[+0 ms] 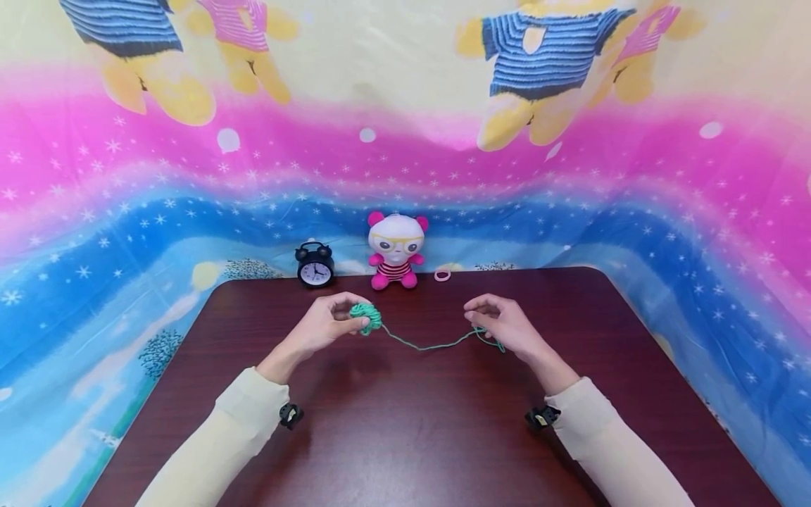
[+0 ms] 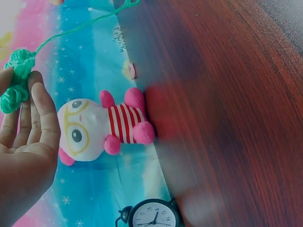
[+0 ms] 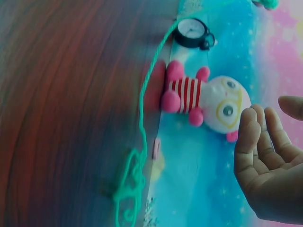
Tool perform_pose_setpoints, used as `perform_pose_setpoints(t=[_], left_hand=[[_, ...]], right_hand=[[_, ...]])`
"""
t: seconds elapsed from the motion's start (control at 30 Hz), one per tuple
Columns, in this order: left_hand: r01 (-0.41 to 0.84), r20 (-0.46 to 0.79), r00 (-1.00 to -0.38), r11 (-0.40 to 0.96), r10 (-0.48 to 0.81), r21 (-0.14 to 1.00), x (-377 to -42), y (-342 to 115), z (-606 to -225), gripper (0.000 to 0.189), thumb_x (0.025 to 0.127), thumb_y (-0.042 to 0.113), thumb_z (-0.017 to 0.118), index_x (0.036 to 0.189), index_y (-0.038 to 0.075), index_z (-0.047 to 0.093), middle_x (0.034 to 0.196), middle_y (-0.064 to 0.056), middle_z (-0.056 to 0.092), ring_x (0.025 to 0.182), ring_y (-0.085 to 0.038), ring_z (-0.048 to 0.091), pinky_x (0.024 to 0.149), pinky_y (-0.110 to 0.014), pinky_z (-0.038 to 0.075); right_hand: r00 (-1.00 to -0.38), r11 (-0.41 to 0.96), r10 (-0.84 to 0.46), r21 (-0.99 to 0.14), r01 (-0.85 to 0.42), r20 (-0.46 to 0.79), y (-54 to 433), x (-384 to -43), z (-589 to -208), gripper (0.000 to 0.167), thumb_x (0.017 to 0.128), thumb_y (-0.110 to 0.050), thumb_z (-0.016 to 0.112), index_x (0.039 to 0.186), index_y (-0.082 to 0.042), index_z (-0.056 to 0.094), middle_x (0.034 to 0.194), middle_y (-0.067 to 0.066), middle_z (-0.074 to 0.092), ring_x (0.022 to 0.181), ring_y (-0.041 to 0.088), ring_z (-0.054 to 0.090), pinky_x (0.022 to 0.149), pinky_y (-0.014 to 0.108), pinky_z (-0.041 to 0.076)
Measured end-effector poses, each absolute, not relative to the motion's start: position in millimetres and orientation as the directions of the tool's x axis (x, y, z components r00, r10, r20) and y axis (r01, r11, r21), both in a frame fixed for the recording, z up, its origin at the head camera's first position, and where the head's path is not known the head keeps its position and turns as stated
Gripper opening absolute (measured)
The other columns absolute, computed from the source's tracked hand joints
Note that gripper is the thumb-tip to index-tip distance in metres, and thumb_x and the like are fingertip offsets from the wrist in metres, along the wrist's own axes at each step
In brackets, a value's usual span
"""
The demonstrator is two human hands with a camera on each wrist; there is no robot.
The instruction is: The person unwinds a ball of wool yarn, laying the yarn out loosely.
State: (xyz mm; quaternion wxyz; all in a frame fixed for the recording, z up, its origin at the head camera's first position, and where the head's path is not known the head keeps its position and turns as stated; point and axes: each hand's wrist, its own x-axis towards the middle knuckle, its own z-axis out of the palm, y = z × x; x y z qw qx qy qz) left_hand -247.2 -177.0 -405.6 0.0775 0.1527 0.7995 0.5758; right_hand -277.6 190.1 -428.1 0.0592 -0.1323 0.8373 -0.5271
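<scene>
Between thumb and fingers, my left hand (image 1: 319,324) pinches a small bundle of green yarn (image 1: 365,318). It looks wound and drawn in at the middle in the left wrist view, with a rounded lobe at each end. From it a single green strand (image 1: 421,348) sags across to the right. The strand ends in loose loops (image 3: 128,187) near my right hand (image 1: 507,324). In the right wrist view that hand's fingers are gently bent, the thumb stands apart, and nothing lies between them. Whether the loops touch the table is unclear.
Along the back of the dark red-brown wooden table (image 1: 393,436) stand a black alarm clock (image 1: 315,267) and a pink-and-white panda plush (image 1: 395,250). A small pink ring (image 1: 442,275) lies to the plush's right. A printed cloth (image 1: 405,162) hangs behind and around the table.
</scene>
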Motion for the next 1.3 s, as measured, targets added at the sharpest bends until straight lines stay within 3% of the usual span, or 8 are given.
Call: perform_pose_setpoints(t=[0.1, 0.37, 0.53, 0.77, 1.13, 1.3], left_hand=[[0.161, 0.057, -0.940, 0.289, 0.336, 0.944, -247.5, -176.4, -405.7, 0.033, 0.091, 0.020, 0.074, 0.121, 0.011, 0.066, 0.104, -0.013, 0.074, 0.085, -0.019, 0.074, 0.077, -0.031, 0.061], [0.169, 0.066, -0.936, 0.278, 0.346, 0.946, -248.0, -175.1, -405.2, 0.033, 0.091, 0.020, 0.075, 0.121, 0.011, 0.066, 0.103, -0.013, 0.074, 0.085, -0.018, 0.074, 0.078, -0.031, 0.061], [0.165, 0.061, -0.934, 0.273, 0.352, 0.948, -248.5, -175.2, -405.4, 0.033, 0.091, 0.021, 0.075, 0.121, 0.010, 0.066, 0.103, -0.013, 0.074, 0.086, -0.017, 0.073, 0.078, -0.031, 0.061], [0.167, 0.060, -0.929, 0.268, 0.365, 0.949, -249.2, -174.3, -406.2, 0.033, 0.091, 0.019, 0.074, 0.121, 0.009, 0.065, 0.105, -0.015, 0.073, 0.088, -0.017, 0.074, 0.080, -0.033, 0.061], [0.162, 0.053, -0.926, 0.266, 0.373, 0.950, -249.2, -167.7, -406.1, 0.034, 0.090, 0.020, 0.075, 0.121, 0.009, 0.065, 0.104, -0.013, 0.072, 0.090, -0.021, 0.074, 0.089, -0.052, 0.058], [0.151, 0.042, -0.926, 0.265, 0.375, 0.952, -248.8, -166.2, -405.6, 0.034, 0.090, 0.019, 0.075, 0.121, 0.009, 0.065, 0.106, -0.012, 0.072, 0.091, -0.020, 0.074, 0.088, -0.047, 0.060]], right_hand=[[-0.952, 0.400, -0.302, -0.901, -0.169, 0.044, 179.1, -275.2, -427.6, 0.023, 0.095, -0.027, 0.069, 0.114, -0.013, 0.069, 0.101, 0.008, 0.073, 0.091, 0.028, 0.068, 0.067, 0.038, 0.057], [-0.929, 0.404, -0.365, -0.888, -0.219, 0.063, 154.8, -273.8, -431.2, 0.019, 0.094, -0.023, 0.070, 0.111, -0.015, 0.070, 0.099, 0.009, 0.072, 0.083, 0.021, 0.066, 0.070, 0.049, 0.057], [-0.911, 0.403, -0.406, -0.879, -0.255, 0.077, 141.6, -271.8, -432.5, 0.017, 0.094, -0.022, 0.070, 0.109, -0.016, 0.070, 0.101, 0.008, 0.073, 0.080, 0.019, 0.066, 0.067, 0.047, 0.056], [-0.893, 0.408, -0.444, -0.869, -0.280, 0.080, 125.8, -266.8, -433.3, 0.014, 0.093, -0.023, 0.071, 0.106, -0.019, 0.071, 0.098, 0.002, 0.072, 0.082, 0.024, 0.066, 0.063, 0.033, 0.055], [-0.880, 0.399, -0.465, -0.864, -0.307, 0.098, 104.0, -261.9, -438.1, 0.014, 0.091, -0.025, 0.073, 0.104, -0.021, 0.072, 0.096, 0.001, 0.072, 0.084, 0.015, 0.066, 0.068, 0.033, 0.055], [-0.872, 0.401, -0.475, -0.853, -0.333, 0.117, 96.6, -262.1, -438.6, 0.018, 0.091, -0.027, 0.073, 0.106, -0.017, 0.073, 0.094, -0.001, 0.072, 0.084, 0.015, 0.066, 0.071, 0.032, 0.055]])
